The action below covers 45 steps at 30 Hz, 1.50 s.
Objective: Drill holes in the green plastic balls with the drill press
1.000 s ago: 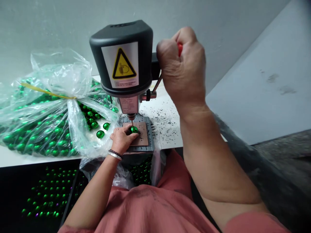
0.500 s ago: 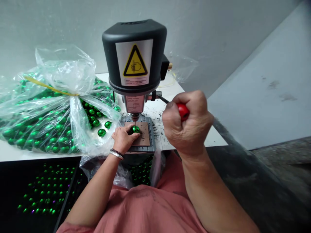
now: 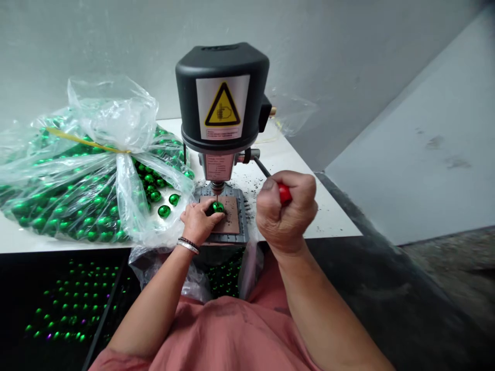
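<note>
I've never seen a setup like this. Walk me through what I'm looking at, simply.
Every picture comes from one head-worn camera looking forward and down. The dark machine looks like a small drill press, with a thin bit pointing down. The bare left hand holds a green ball over a brown board, under the bit; whether bit and ball touch is hard to tell. The right hand grips the red knob on the machine's lever. On the white table, to the left, sits a plastic bag of green balls, with loose balls beside it.
</note>
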Each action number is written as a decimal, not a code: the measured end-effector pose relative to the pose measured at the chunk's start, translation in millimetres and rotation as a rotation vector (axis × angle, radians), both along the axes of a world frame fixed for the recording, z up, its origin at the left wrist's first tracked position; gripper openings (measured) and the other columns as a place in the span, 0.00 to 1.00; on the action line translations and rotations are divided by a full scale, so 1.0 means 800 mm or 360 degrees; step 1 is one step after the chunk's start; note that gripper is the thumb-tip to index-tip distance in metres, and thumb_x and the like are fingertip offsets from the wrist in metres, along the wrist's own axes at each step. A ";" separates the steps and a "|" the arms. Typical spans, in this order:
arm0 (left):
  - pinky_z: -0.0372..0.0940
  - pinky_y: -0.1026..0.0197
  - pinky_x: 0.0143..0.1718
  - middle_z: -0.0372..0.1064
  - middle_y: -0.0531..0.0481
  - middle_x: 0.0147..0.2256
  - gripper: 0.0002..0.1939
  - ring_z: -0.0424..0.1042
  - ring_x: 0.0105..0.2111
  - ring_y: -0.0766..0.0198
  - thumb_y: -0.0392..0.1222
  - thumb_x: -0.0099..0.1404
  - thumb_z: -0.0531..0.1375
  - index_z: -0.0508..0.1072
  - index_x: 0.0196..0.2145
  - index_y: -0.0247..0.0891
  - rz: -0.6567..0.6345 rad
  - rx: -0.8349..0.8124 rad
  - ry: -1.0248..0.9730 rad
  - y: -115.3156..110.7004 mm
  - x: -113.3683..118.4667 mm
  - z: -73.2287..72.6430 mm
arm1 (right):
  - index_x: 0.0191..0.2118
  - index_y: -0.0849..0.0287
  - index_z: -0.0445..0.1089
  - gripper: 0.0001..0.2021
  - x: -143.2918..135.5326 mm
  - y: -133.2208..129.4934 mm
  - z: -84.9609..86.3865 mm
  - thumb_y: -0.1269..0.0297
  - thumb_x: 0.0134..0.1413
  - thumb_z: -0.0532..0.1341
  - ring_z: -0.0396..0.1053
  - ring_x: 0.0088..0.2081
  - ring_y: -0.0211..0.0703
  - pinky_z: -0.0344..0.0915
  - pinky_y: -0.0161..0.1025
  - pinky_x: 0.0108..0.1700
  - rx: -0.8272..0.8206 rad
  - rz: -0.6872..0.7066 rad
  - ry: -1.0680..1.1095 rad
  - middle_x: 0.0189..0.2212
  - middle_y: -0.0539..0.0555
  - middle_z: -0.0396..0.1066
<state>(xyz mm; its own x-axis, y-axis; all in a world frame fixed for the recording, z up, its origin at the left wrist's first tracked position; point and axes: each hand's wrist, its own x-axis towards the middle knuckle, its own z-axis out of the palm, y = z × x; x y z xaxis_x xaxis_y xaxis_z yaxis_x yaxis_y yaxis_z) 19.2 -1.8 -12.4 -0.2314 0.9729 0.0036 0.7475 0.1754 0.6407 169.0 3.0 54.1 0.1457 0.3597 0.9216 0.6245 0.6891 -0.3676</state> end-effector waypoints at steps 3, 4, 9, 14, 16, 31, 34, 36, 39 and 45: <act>0.57 0.53 0.44 0.74 0.48 0.38 0.20 0.66 0.42 0.53 0.50 0.52 0.61 0.74 0.45 0.47 -0.0009 -0.0022 0.0106 0.000 0.001 0.000 | 0.34 0.57 0.60 0.05 -0.001 0.001 -0.009 0.72 0.50 0.54 0.60 0.25 0.28 0.62 0.30 0.29 -0.0002 0.0025 0.0022 0.24 0.45 0.62; 0.57 0.53 0.44 0.74 0.48 0.39 0.21 0.66 0.42 0.52 0.50 0.52 0.61 0.74 0.45 0.47 -0.0007 -0.0023 0.0120 0.000 0.001 0.000 | 0.34 0.57 0.60 0.05 -0.001 0.002 -0.012 0.72 0.50 0.54 0.60 0.25 0.28 0.62 0.30 0.29 -0.0016 0.0043 0.0037 0.25 0.45 0.63; 0.57 0.51 0.45 0.74 0.48 0.40 0.20 0.65 0.44 0.51 0.51 0.53 0.61 0.74 0.45 0.47 -0.0008 -0.0006 0.0098 0.000 0.001 -0.002 | 0.36 0.57 0.59 0.06 -0.003 0.004 -0.024 0.72 0.51 0.54 0.62 0.26 0.28 0.62 0.31 0.30 -0.0089 0.0149 0.0130 0.26 0.46 0.63; 0.57 0.49 0.45 0.73 0.47 0.39 0.20 0.65 0.44 0.50 0.50 0.53 0.61 0.75 0.44 0.47 0.0017 0.0018 0.0096 -0.001 0.001 -0.003 | 0.37 0.57 0.58 0.07 -0.004 0.005 -0.047 0.72 0.50 0.54 0.64 0.27 0.31 0.63 0.34 0.32 -0.0132 0.0259 0.0186 0.26 0.47 0.62; 0.57 0.49 0.45 0.73 0.47 0.38 0.21 0.64 0.44 0.49 0.51 0.52 0.61 0.74 0.45 0.47 0.0024 0.0029 0.0129 -0.001 0.001 -0.005 | 0.36 0.57 0.58 0.06 -0.005 0.004 -0.049 0.72 0.51 0.54 0.65 0.27 0.31 0.63 0.34 0.31 -0.0134 0.0295 0.0200 0.26 0.46 0.61; 0.57 0.49 0.50 0.72 0.46 0.42 0.21 0.67 0.45 0.54 0.45 0.54 0.60 0.71 0.46 0.41 -0.0437 0.0108 0.0131 -0.064 -0.011 0.011 | 0.30 0.64 0.62 0.08 -0.006 0.030 0.091 0.64 0.54 0.52 0.57 0.26 0.25 0.59 0.30 0.33 -0.0451 0.0163 0.0266 0.24 0.46 0.61; 0.56 0.51 0.54 0.68 0.46 0.49 0.23 0.64 0.51 0.56 0.45 0.55 0.58 0.69 0.50 0.42 -0.0450 0.0221 0.0086 -0.072 -0.028 0.015 | 0.30 0.63 0.61 0.08 -0.008 0.031 0.085 0.64 0.54 0.52 0.64 0.32 0.28 0.62 0.33 0.37 -0.0431 0.0234 0.0323 0.27 0.47 0.64; 0.56 0.54 0.55 0.67 0.45 0.50 0.22 0.63 0.52 0.58 0.45 0.58 0.56 0.69 0.50 0.39 -0.0252 0.0361 0.0104 -0.059 -0.048 0.013 | 0.29 0.63 0.59 0.08 -0.009 0.031 0.083 0.63 0.54 0.52 0.66 0.37 0.31 0.63 0.35 0.41 -0.0414 0.0282 0.0348 0.29 0.48 0.64; 0.56 0.54 0.55 0.68 0.42 0.49 0.19 0.63 0.52 0.57 0.39 0.60 0.52 0.70 0.48 0.35 0.0245 0.0387 0.0344 -0.023 -0.088 0.004 | 0.29 0.62 0.58 0.08 -0.008 0.031 0.081 0.62 0.54 0.52 0.67 0.41 0.32 0.63 0.34 0.41 -0.0394 0.0320 0.0349 0.29 0.48 0.65; 0.59 0.55 0.50 0.65 0.39 0.53 0.25 0.65 0.51 0.52 0.42 0.56 0.54 0.67 0.53 0.38 0.0220 -0.0113 0.0623 0.028 -0.128 -0.024 | 0.29 0.62 0.59 0.08 -0.006 0.026 0.080 0.63 0.53 0.54 0.60 0.27 0.25 0.60 0.28 0.32 -0.0410 0.0192 0.0302 0.27 0.46 0.64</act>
<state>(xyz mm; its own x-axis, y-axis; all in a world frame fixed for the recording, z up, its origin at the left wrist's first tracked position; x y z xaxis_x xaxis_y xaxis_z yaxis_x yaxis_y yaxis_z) -83.1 20.4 -31.5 -0.3543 0.9337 0.0510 0.8984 0.3248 0.2957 164.6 23.6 118.2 0.2483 0.6022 0.7587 0.4481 0.6230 -0.6411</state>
